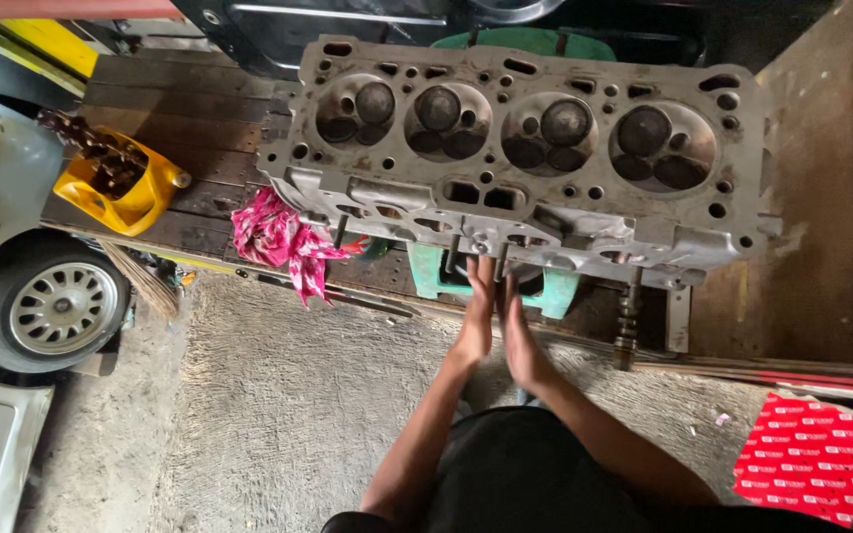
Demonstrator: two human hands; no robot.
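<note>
Cylinder head (520, 158), cast metal, lies chambers-up along the front edge of the wooden bench (185, 123), overhanging it. Left hand (476, 311) and right hand (520, 331), fingers extended flat, press together beneath that edge, gripping nothing. Judged heavy, rigid, sharp-edged, likely oily; hold by both ends.

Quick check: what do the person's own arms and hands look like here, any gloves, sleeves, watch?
Both hands are bare: no gloves on the left hand or the right hand. Both forearms are uncovered as far up as they show, with no sleeve on them. No watch, band or ring is visible at this size. The only clothing in view is a black garment at the bottom of the frame.
</note>
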